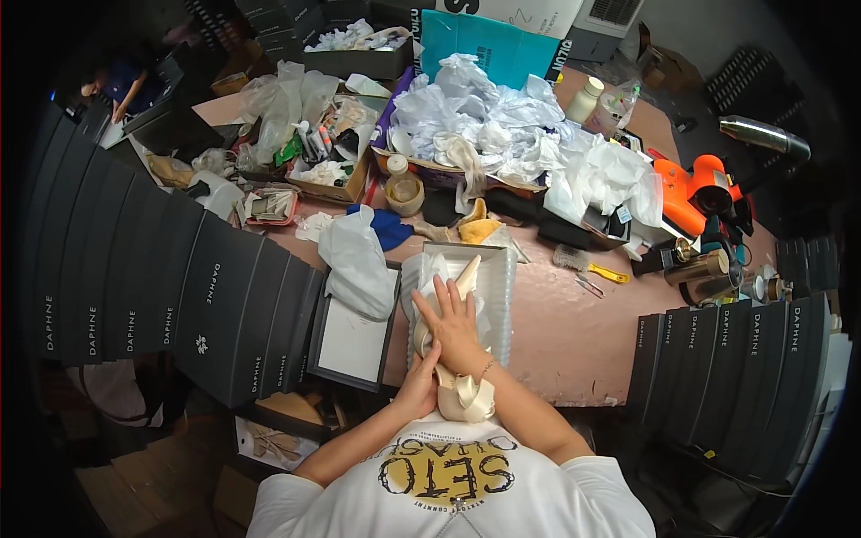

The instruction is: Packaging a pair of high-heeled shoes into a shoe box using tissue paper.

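Observation:
My left hand (418,386) closes around the side of a cream shoe (466,400), whose big bow-like strap lies near my shirt. Across the top of it reaches my right hand (456,334), fingers spread and palm down, over an open shoe box (499,253). Part of the held shoe is hidden under my hands and right wrist. Beyond the right fingertips, a cream pointed piece (468,276) shows among white tissue in the box; whether it belongs to a second shoe I cannot tell. Translucent padded wrap (502,309) lines the box's sides.
Left of the box lies a dark-edged lid (352,351) with white tissue (359,260) on it. Dark shoe boxes stand stacked at left (224,314) and right (717,359). Behind are a bin of crumpled paper (475,117), a yellow-handled brush (587,264) and an orange tool (695,190).

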### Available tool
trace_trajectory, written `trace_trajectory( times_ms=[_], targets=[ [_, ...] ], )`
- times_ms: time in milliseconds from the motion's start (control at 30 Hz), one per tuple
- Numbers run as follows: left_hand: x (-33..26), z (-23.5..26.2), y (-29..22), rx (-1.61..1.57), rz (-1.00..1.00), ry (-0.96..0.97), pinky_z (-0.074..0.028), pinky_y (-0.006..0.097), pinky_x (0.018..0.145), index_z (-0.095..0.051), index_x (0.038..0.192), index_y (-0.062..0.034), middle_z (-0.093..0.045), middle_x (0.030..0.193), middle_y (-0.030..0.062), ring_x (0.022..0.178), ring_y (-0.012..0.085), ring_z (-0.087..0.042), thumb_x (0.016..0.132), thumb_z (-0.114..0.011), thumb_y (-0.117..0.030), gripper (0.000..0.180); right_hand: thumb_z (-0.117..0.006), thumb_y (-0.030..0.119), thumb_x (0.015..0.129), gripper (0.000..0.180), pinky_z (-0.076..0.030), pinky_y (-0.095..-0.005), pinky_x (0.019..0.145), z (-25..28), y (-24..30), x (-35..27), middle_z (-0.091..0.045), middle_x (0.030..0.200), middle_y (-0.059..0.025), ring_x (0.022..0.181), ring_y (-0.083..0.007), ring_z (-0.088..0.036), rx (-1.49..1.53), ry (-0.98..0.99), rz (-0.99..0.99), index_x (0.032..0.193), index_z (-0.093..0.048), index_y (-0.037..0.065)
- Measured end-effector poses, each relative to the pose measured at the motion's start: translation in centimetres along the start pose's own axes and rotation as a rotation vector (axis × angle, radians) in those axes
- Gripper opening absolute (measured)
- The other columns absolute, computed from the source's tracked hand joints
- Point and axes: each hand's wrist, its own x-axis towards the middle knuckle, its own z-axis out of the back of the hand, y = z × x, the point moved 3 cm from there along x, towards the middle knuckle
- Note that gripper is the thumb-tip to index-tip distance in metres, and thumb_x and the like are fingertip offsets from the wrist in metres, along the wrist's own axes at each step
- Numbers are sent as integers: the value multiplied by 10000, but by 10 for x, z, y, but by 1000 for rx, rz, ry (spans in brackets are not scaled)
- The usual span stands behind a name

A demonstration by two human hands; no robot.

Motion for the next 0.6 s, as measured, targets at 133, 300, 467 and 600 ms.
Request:
trace_trajectory(
  times_ms=[133,300,467,600],
  targets=[
    [5,19,-17,-31,158,-83,-526,376,733,-467,1198,-70,-595,911,133,768,252,-613,929,-429,-580,578,-670,348,792,696,-138,-626,1088,24,-58,3,-377,1419,-223,1401,-376,-196,-71,411,-308,1356,-423,24],
    [7,11,-20,73,129,-126,-526,381,734,-471,1187,-62,-592,917,150,780,259,-619,926,-450,-573,574,-657,349,791,534,-53,-662,1079,-42,-109,-2,-524,1266,-204,1357,-359,-302,-601,65,-130,1201,-541,27],
    [26,21,-11,-79,35,-46,-552,416,695,-321,1260,-142,-482,1073,104,882,229,-586,938,-551,-392,468,-644,220,809,334,-407,-529,908,37,-61,-18,-611,1026,-206,1014,-383,-583,191,55,-281,1054,-536,21],
    [24,9,-3,72,-136,-11,-540,402,776,-285,1297,-132,-459,1160,100,999,226,-560,928,-575,-372,528,-655,151,814,320,-502,-433,672,50,3,-26,-605,963,-258,825,-427,-620,224,245,-149,1056,-501,10]
  ],
)
